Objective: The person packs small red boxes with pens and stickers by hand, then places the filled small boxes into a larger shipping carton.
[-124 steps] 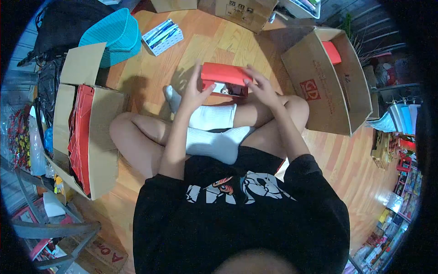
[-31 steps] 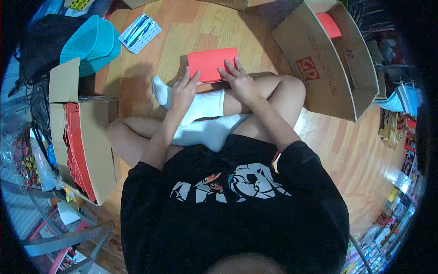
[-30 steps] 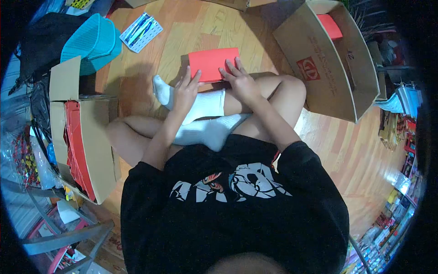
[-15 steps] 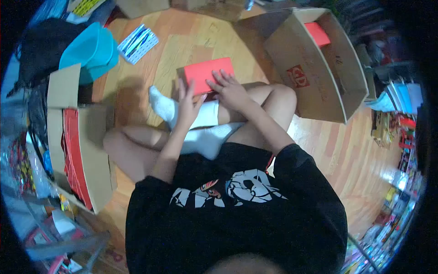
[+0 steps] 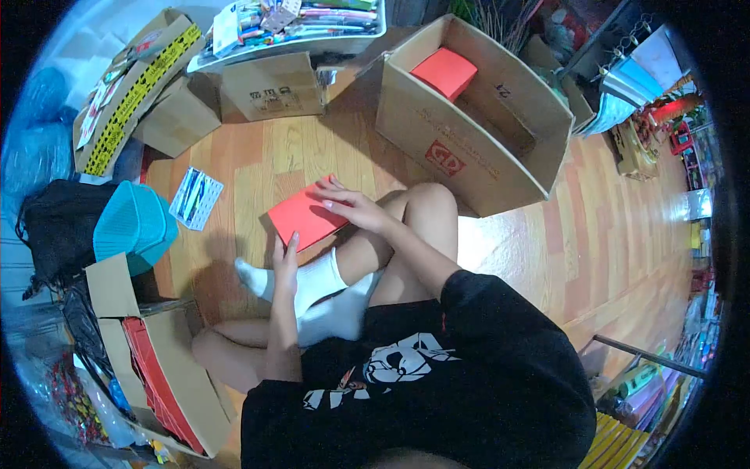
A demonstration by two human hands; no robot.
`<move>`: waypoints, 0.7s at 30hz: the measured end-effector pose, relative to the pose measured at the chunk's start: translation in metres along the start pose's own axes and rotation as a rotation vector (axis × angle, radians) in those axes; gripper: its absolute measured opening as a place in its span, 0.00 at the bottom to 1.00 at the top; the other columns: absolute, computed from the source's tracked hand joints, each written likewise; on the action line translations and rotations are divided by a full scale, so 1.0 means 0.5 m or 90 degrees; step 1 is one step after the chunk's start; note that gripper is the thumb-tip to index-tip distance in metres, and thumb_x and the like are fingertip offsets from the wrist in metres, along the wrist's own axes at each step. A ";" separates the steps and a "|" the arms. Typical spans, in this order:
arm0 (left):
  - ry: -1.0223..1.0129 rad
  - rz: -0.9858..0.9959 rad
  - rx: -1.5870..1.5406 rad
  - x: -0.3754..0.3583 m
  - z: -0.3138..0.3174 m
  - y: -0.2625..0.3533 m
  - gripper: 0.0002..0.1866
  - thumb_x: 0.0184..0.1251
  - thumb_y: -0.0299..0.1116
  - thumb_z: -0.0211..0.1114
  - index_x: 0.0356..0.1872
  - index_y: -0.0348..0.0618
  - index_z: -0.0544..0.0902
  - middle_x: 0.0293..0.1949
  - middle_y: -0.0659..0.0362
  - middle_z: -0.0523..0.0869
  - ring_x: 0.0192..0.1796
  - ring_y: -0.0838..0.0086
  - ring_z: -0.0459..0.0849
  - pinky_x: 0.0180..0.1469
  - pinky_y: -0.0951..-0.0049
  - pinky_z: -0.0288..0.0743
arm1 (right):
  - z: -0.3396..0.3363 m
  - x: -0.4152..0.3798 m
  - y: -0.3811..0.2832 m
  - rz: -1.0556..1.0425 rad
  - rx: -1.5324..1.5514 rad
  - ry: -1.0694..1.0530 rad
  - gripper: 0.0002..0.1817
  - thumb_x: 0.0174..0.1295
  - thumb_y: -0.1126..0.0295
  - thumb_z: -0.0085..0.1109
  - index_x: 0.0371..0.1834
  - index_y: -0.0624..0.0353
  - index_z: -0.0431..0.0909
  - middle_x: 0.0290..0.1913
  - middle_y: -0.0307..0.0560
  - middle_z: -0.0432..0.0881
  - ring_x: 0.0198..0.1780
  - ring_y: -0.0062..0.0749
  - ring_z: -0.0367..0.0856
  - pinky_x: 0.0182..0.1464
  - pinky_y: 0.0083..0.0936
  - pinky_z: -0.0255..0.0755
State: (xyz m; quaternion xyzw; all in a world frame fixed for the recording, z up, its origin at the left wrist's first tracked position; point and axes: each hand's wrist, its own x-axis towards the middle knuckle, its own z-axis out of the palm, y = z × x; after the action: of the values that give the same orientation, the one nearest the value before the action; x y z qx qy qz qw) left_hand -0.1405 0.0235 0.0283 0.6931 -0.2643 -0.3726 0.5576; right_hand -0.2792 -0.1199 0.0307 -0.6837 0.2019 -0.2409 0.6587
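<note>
A closed red box [image 5: 301, 217] is in front of my crossed legs, beside my raised shin. My left hand [image 5: 286, 262] grips its near left side, the thumb up against the edge and the other fingers partly hidden. Across the right end of the top lies my right hand [image 5: 356, 209], its fingers stretched out and apart, touching the surface. To the right, a similar red box [image 5: 445, 72] sits inside a tall open cardboard carton [image 5: 484, 164], at its far end. Red flat pieces [image 5: 160, 383] fill another open carton [image 5: 183, 356] at my left.
A turquoise plastic basket [image 5: 133, 227] and a blue-and-white pack [image 5: 196, 198] are on the wooden floor at the left. Behind stand a closed cardboard box [image 5: 269, 87] and a white tray [image 5: 367, 39] of pens. Shelves with goods line the right edge.
The view has swung, so the surroundings appear shifted. The red box has turned to a slant. My left hand has moved from the top to its near left side; the right stays on top.
</note>
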 end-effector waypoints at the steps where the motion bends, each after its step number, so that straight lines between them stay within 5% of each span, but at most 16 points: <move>1: -0.016 -0.056 -0.063 -0.007 0.003 0.019 0.25 0.61 0.40 0.56 0.57 0.40 0.65 0.54 0.57 0.71 0.53 0.71 0.71 0.53 0.67 0.67 | -0.009 -0.003 0.002 -0.083 -0.110 -0.019 0.17 0.59 0.65 0.51 0.49 0.59 0.74 0.61 0.59 0.60 0.68 0.44 0.45 0.65 0.35 0.43; 4: -0.035 -0.128 -0.127 -0.002 0.021 0.108 0.25 0.62 0.43 0.53 0.58 0.44 0.63 0.53 0.57 0.71 0.52 0.67 0.73 0.47 0.62 0.73 | -0.052 -0.065 -0.155 -0.133 0.025 0.057 0.15 0.59 0.67 0.51 0.46 0.61 0.76 0.58 0.58 0.66 0.64 0.41 0.57 0.62 0.32 0.53; 8: -0.144 -0.062 -0.329 0.023 0.104 0.270 0.27 0.62 0.47 0.50 0.58 0.45 0.59 0.53 0.54 0.70 0.50 0.62 0.75 0.40 0.66 0.76 | -0.150 -0.207 -0.233 -0.278 -0.270 0.431 0.09 0.54 0.77 0.51 0.37 0.66 0.78 0.46 0.57 0.77 0.48 0.41 0.76 0.50 0.29 0.67; 9: -0.184 -0.011 -0.406 0.028 0.141 0.310 0.27 0.62 0.48 0.49 0.58 0.45 0.58 0.53 0.53 0.71 0.48 0.61 0.77 0.36 0.67 0.78 | -0.174 -0.257 -0.225 -0.264 -0.392 0.454 0.08 0.52 0.78 0.52 0.35 0.66 0.78 0.42 0.56 0.78 0.44 0.43 0.77 0.47 0.30 0.69; 11: -0.227 0.062 -0.236 0.060 0.218 0.391 0.29 0.61 0.51 0.48 0.59 0.45 0.56 0.52 0.50 0.71 0.43 0.60 0.79 0.29 0.69 0.79 | -0.208 -0.375 -0.164 -0.168 -0.553 0.497 0.08 0.48 0.79 0.54 0.34 0.65 0.77 0.38 0.57 0.79 0.40 0.46 0.78 0.43 0.32 0.71; 13: -0.309 0.074 -0.135 0.081 0.313 0.483 0.30 0.62 0.55 0.44 0.55 0.40 0.63 0.49 0.48 0.73 0.32 0.62 0.82 0.33 0.68 0.77 | -0.220 -0.508 -0.046 -0.018 -0.637 0.494 0.10 0.49 0.78 0.52 0.36 0.65 0.77 0.40 0.57 0.77 0.42 0.47 0.76 0.45 0.34 0.70; 15: -0.510 0.018 -0.140 0.135 0.398 0.535 0.31 0.61 0.53 0.46 0.59 0.45 0.52 0.53 0.45 0.69 0.41 0.58 0.80 0.31 0.66 0.79 | -0.218 -0.623 0.023 0.089 -0.683 0.464 0.13 0.51 0.78 0.51 0.40 0.63 0.76 0.45 0.58 0.74 0.48 0.49 0.73 0.51 0.37 0.66; 17: -0.411 -0.024 -0.198 0.144 0.523 0.533 0.33 0.60 0.53 0.47 0.60 0.44 0.50 0.55 0.44 0.65 0.47 0.53 0.77 0.34 0.58 0.79 | -0.202 -0.683 0.043 0.138 -0.704 0.466 0.15 0.51 0.78 0.51 0.44 0.60 0.75 0.49 0.60 0.72 0.51 0.53 0.70 0.53 0.38 0.64; 18: -0.493 -0.056 -0.239 0.172 0.570 0.513 0.36 0.60 0.49 0.49 0.62 0.45 0.43 0.59 0.43 0.58 0.54 0.49 0.70 0.39 0.47 0.76 | -0.194 -0.695 0.048 0.155 -0.725 0.473 0.16 0.51 0.78 0.51 0.45 0.59 0.75 0.50 0.60 0.71 0.52 0.54 0.69 0.54 0.39 0.63; 21: -0.416 -0.142 -0.245 0.195 0.677 0.444 0.38 0.61 0.45 0.52 0.62 0.47 0.37 0.62 0.46 0.54 0.58 0.50 0.65 0.42 0.43 0.73 | -0.197 -0.700 0.062 0.154 -0.675 0.511 0.16 0.52 0.77 0.51 0.46 0.58 0.74 0.52 0.60 0.70 0.53 0.53 0.69 0.55 0.39 0.62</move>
State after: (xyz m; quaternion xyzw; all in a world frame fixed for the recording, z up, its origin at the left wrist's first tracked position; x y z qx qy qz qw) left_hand -0.3475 -0.3008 0.1877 0.4449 -0.2765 -0.6746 0.5201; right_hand -0.6172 0.0071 -0.0206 -0.7444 0.5972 -0.2688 0.1302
